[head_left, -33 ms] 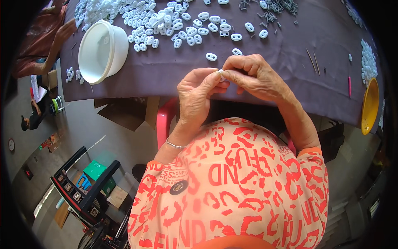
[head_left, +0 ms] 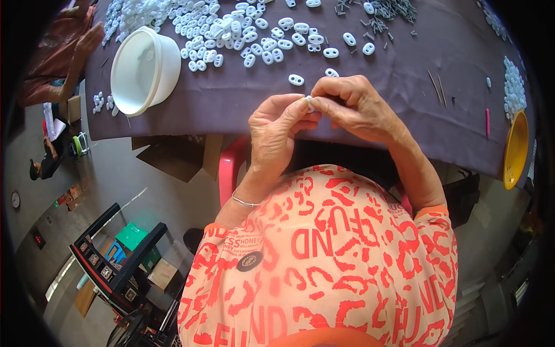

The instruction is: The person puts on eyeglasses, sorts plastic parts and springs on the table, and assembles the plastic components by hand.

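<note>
Both hands meet above the near edge of the cloth-covered table (head_left: 231,107), fingertips almost touching. Between thumb and fingers, my left hand (head_left: 274,128) pinches a small white plastic piece (head_left: 310,106), mostly hidden by fingers. Closed on the same piece from the other side is my right hand (head_left: 363,113), its thumb and forefinger pressed against it. Just beyond the hands lie a white oval two-holed piece (head_left: 296,80) and another like it (head_left: 332,73). Farther back spreads a heap of these oval pieces (head_left: 231,29). Small grey rod-like parts (head_left: 396,10) are scattered at the far right.
A white tub (head_left: 159,69) stands tilted-looking at the left, near a co-worker's hand (head_left: 89,39). On the right are thin wooden sticks (head_left: 441,89), a pink stick (head_left: 487,122), whitish small parts (head_left: 513,89) and a yellow bowl (head_left: 516,150). Below the table sits a cardboard box (head_left: 179,156).
</note>
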`<action>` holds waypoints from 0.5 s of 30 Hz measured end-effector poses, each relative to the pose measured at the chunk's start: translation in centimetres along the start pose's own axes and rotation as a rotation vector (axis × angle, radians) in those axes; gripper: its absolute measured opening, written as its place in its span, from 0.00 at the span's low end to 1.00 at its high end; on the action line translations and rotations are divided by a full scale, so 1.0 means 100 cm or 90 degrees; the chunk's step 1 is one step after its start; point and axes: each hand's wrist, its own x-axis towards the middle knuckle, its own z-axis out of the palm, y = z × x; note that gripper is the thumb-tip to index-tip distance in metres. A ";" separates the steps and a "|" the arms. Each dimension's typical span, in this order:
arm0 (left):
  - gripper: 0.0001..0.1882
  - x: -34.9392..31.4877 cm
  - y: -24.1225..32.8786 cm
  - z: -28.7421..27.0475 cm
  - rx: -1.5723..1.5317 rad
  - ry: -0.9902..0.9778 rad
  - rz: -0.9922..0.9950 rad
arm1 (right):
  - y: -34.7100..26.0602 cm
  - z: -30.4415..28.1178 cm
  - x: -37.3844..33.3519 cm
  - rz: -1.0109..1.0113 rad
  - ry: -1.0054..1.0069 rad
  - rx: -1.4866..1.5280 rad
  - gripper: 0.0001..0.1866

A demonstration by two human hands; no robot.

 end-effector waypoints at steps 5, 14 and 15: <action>0.06 0.006 -0.001 -0.005 -0.128 -0.029 -0.009 | -0.019 0.020 -0.004 -0.161 0.157 -0.399 0.08; 0.08 0.004 0.009 0.003 -0.182 0.001 -0.114 | -0.017 0.017 -0.002 -0.156 0.221 -0.543 0.08; 0.09 0.005 0.013 0.000 -0.121 -0.019 -0.130 | -0.015 0.014 -0.001 -0.185 0.211 -0.525 0.08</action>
